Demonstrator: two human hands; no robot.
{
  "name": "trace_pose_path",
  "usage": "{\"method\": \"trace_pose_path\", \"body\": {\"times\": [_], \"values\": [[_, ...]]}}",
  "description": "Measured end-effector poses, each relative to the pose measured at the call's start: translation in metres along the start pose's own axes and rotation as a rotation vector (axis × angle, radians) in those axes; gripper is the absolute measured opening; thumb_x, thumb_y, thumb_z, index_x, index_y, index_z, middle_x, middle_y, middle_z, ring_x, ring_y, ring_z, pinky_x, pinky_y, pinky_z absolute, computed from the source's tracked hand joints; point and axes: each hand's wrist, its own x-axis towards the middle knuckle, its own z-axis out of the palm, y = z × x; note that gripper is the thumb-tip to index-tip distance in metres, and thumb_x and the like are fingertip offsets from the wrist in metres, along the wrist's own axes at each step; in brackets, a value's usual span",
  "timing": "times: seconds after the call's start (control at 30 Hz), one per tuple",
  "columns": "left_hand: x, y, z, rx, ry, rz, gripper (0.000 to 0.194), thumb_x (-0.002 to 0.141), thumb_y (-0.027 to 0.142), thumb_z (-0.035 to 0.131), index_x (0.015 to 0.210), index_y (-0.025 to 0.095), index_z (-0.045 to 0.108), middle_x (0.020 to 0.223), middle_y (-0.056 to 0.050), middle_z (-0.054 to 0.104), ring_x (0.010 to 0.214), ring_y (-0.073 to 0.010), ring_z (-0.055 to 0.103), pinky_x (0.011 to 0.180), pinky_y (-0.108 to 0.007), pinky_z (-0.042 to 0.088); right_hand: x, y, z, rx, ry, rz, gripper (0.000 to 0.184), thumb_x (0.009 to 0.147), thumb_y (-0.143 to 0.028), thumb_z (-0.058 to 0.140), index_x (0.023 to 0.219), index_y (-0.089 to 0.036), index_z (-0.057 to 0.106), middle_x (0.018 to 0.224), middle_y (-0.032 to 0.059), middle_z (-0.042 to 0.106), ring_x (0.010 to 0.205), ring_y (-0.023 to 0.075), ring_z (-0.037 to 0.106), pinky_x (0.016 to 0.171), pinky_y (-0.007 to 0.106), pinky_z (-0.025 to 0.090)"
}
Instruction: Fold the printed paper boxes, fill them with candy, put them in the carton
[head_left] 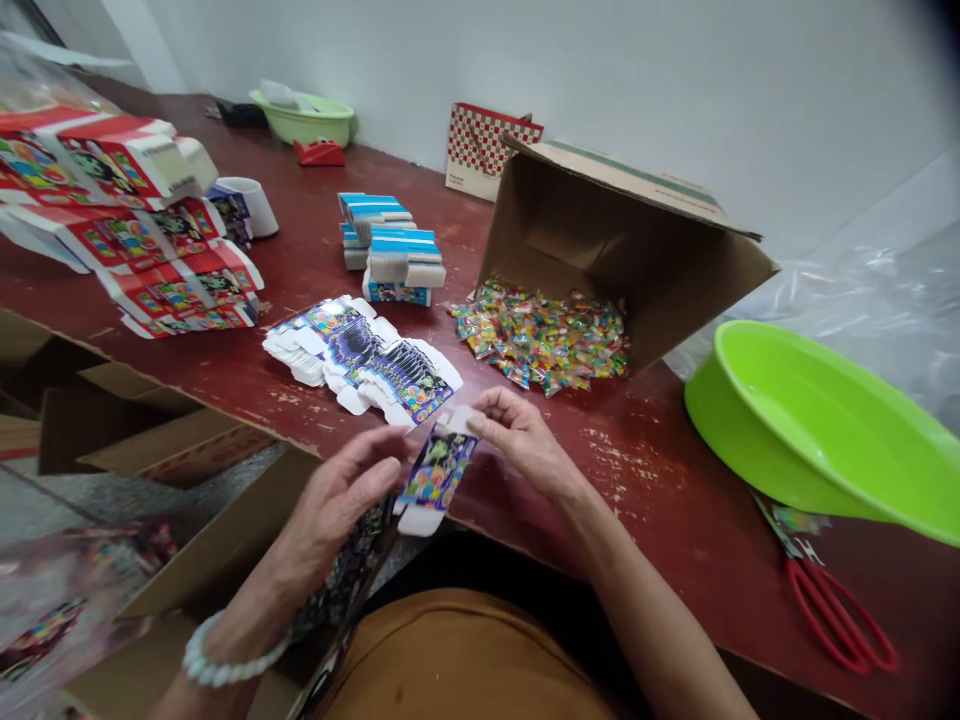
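Note:
Between my hands is a small printed candy box (439, 468), dark purple with bright pictures and white end flaps spread out. My right hand (517, 435) pinches its upper flap between thumb and fingers. Just left of the box, my left hand (352, 485) has its thumb and fingers apart and appears to hold nothing. Beyond my hands, a fanned row of flat purple box blanks (375, 355) lies on the red table (555, 480). A heap of small wrapped candies (540, 335) spills from a tipped cardboard carton (600, 220).
Red box blanks (150, 230) are stacked at left, blue-topped bundles (405, 255) at the back. A green basin (817, 440) and red-handled scissors (832, 610) are at right. Open cartons (202, 530) stand below the table's left edge. A checkered bag (484, 150) leans on the wall.

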Motion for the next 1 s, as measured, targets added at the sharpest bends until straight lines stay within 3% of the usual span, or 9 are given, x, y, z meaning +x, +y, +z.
{"method": "trace_pose_path", "body": {"times": [0.1, 0.2, 0.27, 0.43, 0.57, 0.67, 0.77, 0.9, 1.0], "values": [[-0.010, -0.003, 0.016, -0.221, -0.474, -0.285, 0.047, 0.075, 0.049, 0.075, 0.108, 0.016, 0.071, 0.098, -0.013, 0.076, 0.090, -0.0292, 0.070, 0.082, -0.036, 0.054, -0.023, -0.011, 0.007, 0.060, -0.132, -0.014, 0.029, 0.080, -0.045, 0.074, 0.089, -0.021, 0.061, 0.083, -0.0013, 0.065, 0.073, 0.0117, 0.059, 0.070, 0.025, 0.048], [-0.020, -0.010, 0.031, -0.333, -0.625, -0.364, 0.043, 0.072, 0.043, 0.079, 0.105, 0.017, 0.069, 0.088, -0.010, 0.075, 0.077, -0.0253, 0.072, 0.073, -0.034, 0.054, -0.034, -0.015, 0.012, 0.093, -0.157, -0.008, 0.028, 0.082, -0.044, 0.072, 0.092, -0.021, 0.061, 0.081, -0.0022, 0.063, 0.071, 0.0103, 0.057, 0.068, 0.023, 0.047], [-0.023, -0.013, 0.037, -0.352, -0.583, -0.350, 0.041, 0.069, 0.040, 0.082, 0.100, 0.016, 0.070, 0.080, -0.007, 0.073, 0.070, -0.0231, 0.072, 0.070, -0.032, 0.054, -0.039, -0.016, 0.013, 0.124, -0.157, 0.009, 0.029, 0.082, -0.045, 0.072, 0.095, -0.021, 0.061, 0.083, -0.0016, 0.063, 0.071, 0.0104, 0.058, 0.068, 0.023, 0.048], [-0.023, -0.008, 0.050, -0.237, -0.303, -0.265, 0.024, 0.070, 0.034, 0.082, 0.078, 0.015, 0.068, 0.059, -0.002, 0.068, 0.047, -0.0166, 0.065, 0.057, -0.030, 0.054, -0.053, -0.016, 0.016, 0.250, -0.137, 0.074, 0.051, 0.072, -0.042, 0.081, 0.114, -0.024, 0.057, 0.096, 0.0005, 0.066, 0.063, 0.0088, 0.058, 0.057, 0.022, 0.049], [-0.021, -0.008, 0.057, -0.185, -0.198, -0.226, 0.023, 0.072, 0.034, 0.082, 0.078, 0.016, 0.070, 0.057, -0.002, 0.069, 0.046, -0.0164, 0.064, 0.051, -0.028, 0.054, -0.065, -0.006, 0.022, 0.255, -0.120, 0.154, 0.039, 0.076, -0.047, 0.077, 0.100, -0.021, 0.061, 0.072, -0.0025, 0.063, 0.052, 0.0103, 0.057, 0.050, 0.023, 0.048], [-0.018, -0.014, 0.058, -0.133, -0.156, -0.208, 0.024, 0.072, 0.035, 0.082, 0.080, 0.015, 0.072, 0.068, -0.005, 0.073, 0.061, -0.0171, 0.067, 0.060, -0.025, 0.055, -0.069, -0.002, 0.024, 0.122, 0.043, 0.167, 0.030, 0.080, -0.047, 0.070, 0.083, -0.018, 0.063, 0.061, -0.0029, 0.060, 0.045, 0.0098, 0.052, 0.045, 0.023, 0.044], [-0.017, -0.019, 0.058, -0.132, -0.065, -0.127, 0.036, 0.070, 0.033, 0.083, 0.099, 0.017, 0.069, 0.094, -0.007, 0.077, 0.086, -0.0202, 0.071, 0.076, -0.026, 0.057, -0.069, -0.002, 0.022, -0.079, 0.232, 0.059, 0.021, 0.081, -0.039, 0.069, 0.079, -0.018, 0.066, 0.072, 0.0014, 0.068, 0.058, 0.0116, 0.057, 0.055, 0.024, 0.048], [-0.022, -0.019, 0.058, -0.163, 0.117, 0.040, 0.068, 0.062, 0.021, 0.088, 0.121, 0.027, 0.053, 0.100, -0.004, 0.077, 0.081, -0.0202, 0.073, 0.073, -0.030, 0.059, -0.068, 0.002, 0.021, -0.033, 0.258, 0.059, 0.029, 0.079, -0.034, 0.071, 0.102, -0.022, 0.060, 0.078, 0.0004, 0.068, 0.066, 0.0141, 0.061, 0.061, 0.025, 0.050], [-0.027, -0.016, 0.057, -0.088, 0.135, 0.073, 0.061, 0.063, 0.019, 0.087, 0.118, 0.027, 0.060, 0.102, -0.004, 0.077, 0.083, -0.0204, 0.073, 0.075, -0.028, 0.058, -0.069, 0.009, 0.025, 0.080, 0.265, 0.037, 0.038, 0.077, -0.034, 0.075, 0.109, -0.024, 0.056, 0.080, -0.0014, 0.066, 0.070, 0.0136, 0.060, 0.064, 0.025, 0.049]]}}
